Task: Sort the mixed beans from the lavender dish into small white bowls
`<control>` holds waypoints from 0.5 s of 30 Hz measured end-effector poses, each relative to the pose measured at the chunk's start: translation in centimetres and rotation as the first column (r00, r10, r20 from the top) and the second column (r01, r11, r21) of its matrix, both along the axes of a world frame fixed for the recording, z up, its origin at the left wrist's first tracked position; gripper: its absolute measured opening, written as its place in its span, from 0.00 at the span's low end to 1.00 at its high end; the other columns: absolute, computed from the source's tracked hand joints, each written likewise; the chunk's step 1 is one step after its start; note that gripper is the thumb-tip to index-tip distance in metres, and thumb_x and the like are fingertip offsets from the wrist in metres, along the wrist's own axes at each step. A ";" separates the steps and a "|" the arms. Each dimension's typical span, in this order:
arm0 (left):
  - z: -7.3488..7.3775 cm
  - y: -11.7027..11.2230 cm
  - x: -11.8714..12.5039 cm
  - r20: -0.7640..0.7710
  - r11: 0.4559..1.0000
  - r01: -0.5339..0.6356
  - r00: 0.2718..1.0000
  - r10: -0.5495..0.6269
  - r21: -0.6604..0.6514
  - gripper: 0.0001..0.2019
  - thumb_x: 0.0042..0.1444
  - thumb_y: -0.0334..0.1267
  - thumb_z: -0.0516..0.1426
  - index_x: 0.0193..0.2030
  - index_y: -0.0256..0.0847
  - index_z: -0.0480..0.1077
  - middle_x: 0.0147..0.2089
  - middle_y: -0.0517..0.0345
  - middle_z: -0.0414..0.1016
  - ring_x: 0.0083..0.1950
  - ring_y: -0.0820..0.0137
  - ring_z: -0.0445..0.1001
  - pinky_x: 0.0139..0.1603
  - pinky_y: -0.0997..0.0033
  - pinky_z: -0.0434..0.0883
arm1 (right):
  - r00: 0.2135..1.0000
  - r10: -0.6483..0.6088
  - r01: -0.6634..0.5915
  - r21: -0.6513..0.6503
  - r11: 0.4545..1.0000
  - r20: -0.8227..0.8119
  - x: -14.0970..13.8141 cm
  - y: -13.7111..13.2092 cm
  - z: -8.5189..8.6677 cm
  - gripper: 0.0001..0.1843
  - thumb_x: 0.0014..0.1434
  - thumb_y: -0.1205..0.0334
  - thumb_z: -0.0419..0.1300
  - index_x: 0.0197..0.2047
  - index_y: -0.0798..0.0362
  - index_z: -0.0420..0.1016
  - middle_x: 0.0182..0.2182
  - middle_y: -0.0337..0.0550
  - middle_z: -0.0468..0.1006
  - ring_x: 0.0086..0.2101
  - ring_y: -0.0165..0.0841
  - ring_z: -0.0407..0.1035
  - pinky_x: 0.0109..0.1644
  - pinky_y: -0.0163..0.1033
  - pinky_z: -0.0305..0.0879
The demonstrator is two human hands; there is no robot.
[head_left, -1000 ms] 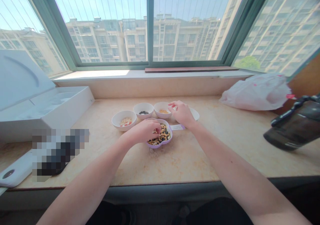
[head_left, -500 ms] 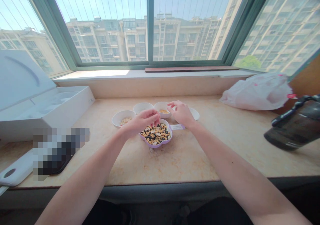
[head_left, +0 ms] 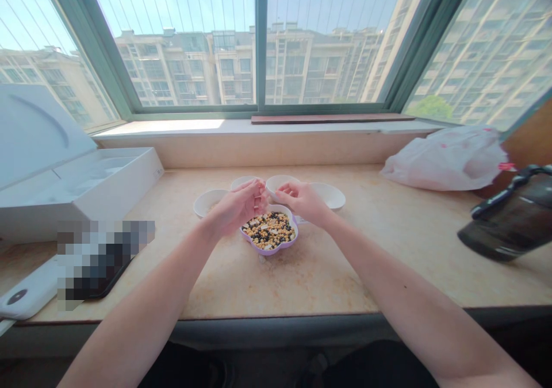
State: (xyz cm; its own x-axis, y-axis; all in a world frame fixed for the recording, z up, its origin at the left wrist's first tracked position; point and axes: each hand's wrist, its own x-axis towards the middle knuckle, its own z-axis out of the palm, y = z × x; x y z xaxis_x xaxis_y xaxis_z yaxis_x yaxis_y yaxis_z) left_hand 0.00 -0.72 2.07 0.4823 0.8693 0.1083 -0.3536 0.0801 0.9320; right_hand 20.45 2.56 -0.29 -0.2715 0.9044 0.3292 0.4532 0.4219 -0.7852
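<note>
A purple-rimmed, scalloped bowl (head_left: 268,233) of mixed black and yellow beans with pale pieces stands on the counter. Over its left back edge is my left hand (head_left: 244,207), its fingers curled into a cup; whatever lies in the palm is too small to make out. My right hand (head_left: 305,203) reaches into the white bowl (head_left: 281,180) behind, thumb and fingers bent together at its near rim. What those fingertips hold is hidden. More white bowls stand alongside: one at left (head_left: 207,199), one partly behind my left hand (head_left: 241,181), and one at right (head_left: 331,195).
An open white box (head_left: 129,187) stands at the left, with a dark blurred-out object (head_left: 107,273) and a white handled item (head_left: 30,293) before it. At the right are a white plastic bag (head_left: 444,161) and a dark jug (head_left: 495,233). Windows rise behind the counter.
My right hand has come slightly left and down, its fingertips now at the white bowl. My left hand has turned its palm more upward and shifted a little to the left.
</note>
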 end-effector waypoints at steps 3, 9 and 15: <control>-0.3 0.1 0.2 -0.003 0.998 -0.033 0.999 0.033 0.057 0.17 0.57 0.50 0.67 0.37 0.41 0.67 0.28 0.66 0.63 0.28 0.77 0.61 0.31 0.75 0.61 | 0.950 0.129 -0.201 -0.241 0.950 -0.285 -0.4 -0.5 0.3 0.22 0.58 0.40 0.65 0.35 0.54 0.78 0.28 0.39 0.76 0.22 0.25 0.60 0.25 0.34 0.54; -0.7 0.2 0.6 -0.117 0.975 -0.106 0.985 0.130 0.196 0.19 0.56 0.53 0.67 0.34 0.39 0.68 0.26 0.66 0.64 0.27 0.78 0.62 0.32 0.75 0.61 | 0.837 0.201 -0.440 -0.408 0.800 -0.509 -0.9 -1.8 1.1 0.26 0.54 0.39 0.69 0.40 0.54 0.78 0.29 0.37 0.73 0.22 0.23 0.55 0.23 0.33 0.48; -1.4 0.8 0.5 -0.292 0.861 -0.213 0.880 0.375 0.462 0.12 0.61 0.47 0.62 0.38 0.40 0.71 0.26 0.65 0.69 0.26 0.77 0.63 0.30 0.76 0.59 | 0.812 0.185 -0.468 -0.429 0.773 -0.553 -1.0 -2.2 1.3 0.25 0.52 0.40 0.71 0.35 0.54 0.75 0.30 0.38 0.73 0.23 0.23 0.55 0.23 0.33 0.46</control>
State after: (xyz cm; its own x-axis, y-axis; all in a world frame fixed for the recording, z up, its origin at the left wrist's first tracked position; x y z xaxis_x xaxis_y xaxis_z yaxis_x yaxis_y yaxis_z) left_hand 0.53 0.13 0.62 0.2849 0.8917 0.3517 0.0668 -0.3844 0.9207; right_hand 19.45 0.34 1.00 -0.5296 0.8482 -0.0026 -0.1022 -0.0668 -0.9925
